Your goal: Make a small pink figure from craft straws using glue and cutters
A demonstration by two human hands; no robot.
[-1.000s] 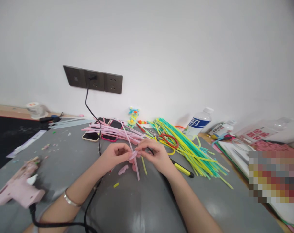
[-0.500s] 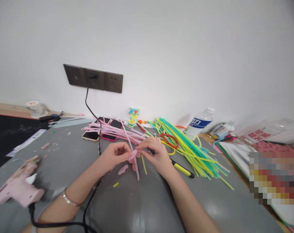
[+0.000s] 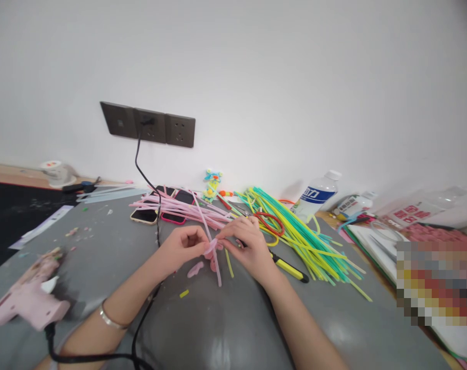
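My left hand [image 3: 187, 243] and my right hand [image 3: 244, 241] meet above the middle of the grey table. Between their fingertips is a small pink piece of bent pipe cleaner [image 3: 213, 247], pinched from both sides. Behind it and below it a straight pink pipe cleaner [image 3: 217, 272] slants down, partly covered by the fingers. A loose pink loop [image 3: 195, 270] lies on the table near my left hand. Close by are a short yellow scrap [image 3: 184, 293] and a yellow-green stem [image 3: 229, 263].
A pink glue gun [image 3: 33, 303] lies at left, its black cable [image 3: 158, 205] crossing the table. Pink stems [image 3: 179, 208] rest over phones; green and yellow stems [image 3: 295, 231] spread right beside red-handled scissors [image 3: 270, 222] and a yellow-black cutter [image 3: 289, 269]. A bottle [image 3: 316, 194] stands behind.
Hardly anything differs. My right hand has shifted very slightly, while both hands keep their pinch on the pink piece.
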